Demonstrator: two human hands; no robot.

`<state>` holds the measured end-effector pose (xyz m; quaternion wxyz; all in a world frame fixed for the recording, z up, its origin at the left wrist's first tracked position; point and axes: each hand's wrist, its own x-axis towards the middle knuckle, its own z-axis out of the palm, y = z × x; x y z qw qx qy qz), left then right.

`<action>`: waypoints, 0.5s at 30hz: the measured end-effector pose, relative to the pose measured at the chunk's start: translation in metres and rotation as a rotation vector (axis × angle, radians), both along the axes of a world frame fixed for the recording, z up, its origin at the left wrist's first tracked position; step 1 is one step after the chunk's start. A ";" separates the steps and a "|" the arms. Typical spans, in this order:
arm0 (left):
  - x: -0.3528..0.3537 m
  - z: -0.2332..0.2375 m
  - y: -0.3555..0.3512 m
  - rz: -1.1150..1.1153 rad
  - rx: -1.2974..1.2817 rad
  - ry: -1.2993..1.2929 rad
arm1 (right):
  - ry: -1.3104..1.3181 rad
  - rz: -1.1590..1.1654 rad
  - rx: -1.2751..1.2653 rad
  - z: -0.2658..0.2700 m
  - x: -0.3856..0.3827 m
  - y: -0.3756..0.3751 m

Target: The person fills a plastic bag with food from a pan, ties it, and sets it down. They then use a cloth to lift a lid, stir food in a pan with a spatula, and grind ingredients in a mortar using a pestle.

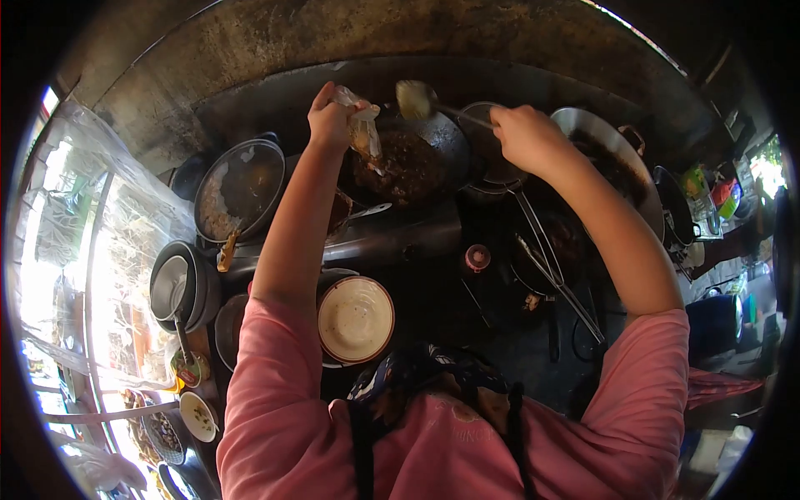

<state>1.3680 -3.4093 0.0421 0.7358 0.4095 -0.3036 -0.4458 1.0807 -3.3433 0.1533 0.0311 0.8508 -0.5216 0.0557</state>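
My left hand (pixel 332 121) is closed around a clear plastic bag (pixel 364 133), tipped with its lower end over the wok (pixel 454 137). Dark brown food in sauce (pixel 404 171) covers the bottom of that wok. In my right hand (pixel 527 137) is the long handle of a ladle (pixel 416 100). Its bowl is raised above the wok's far rim, left of the hand, and looks coated with something pale. A spoon (pixel 371 211) leans near the wok's front left, below my left forearm. What is inside the bag is hard to make out.
On the left stands a lidded pan (pixel 271 154), with stacked pots (pixel 200 292) below it. A cream bowl (pixel 356 321) sits close in front of me. To the right are a large pan (pixel 575 117) of dark liquid and a long-handled strainer (pixel 554 267).
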 end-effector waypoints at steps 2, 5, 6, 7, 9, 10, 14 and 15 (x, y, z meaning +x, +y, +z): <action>0.007 0.002 0.000 -0.011 -0.002 -0.022 | 0.000 -0.009 0.083 -0.038 -0.018 -0.020; 0.014 0.011 0.003 0.004 0.043 -0.003 | 0.030 -0.029 0.240 -0.065 -0.025 -0.025; 0.018 0.012 0.003 -0.004 0.042 -0.034 | 0.059 -0.042 0.312 -0.072 -0.026 -0.025; 0.021 0.012 0.004 -0.011 0.040 -0.065 | 0.028 -0.068 0.353 -0.080 -0.026 -0.025; 0.024 0.013 0.006 -0.008 0.040 -0.070 | -0.027 -0.048 0.349 -0.101 -0.021 -0.023; 0.025 0.013 0.007 -0.008 0.035 -0.075 | -0.084 -0.030 0.340 -0.105 -0.019 -0.020; 0.028 0.014 0.007 -0.027 0.027 -0.075 | -0.659 -0.411 1.027 -0.155 -0.019 -0.028; 0.028 0.015 0.009 -0.032 0.030 -0.063 | -0.702 -0.406 1.013 -0.160 -0.015 -0.021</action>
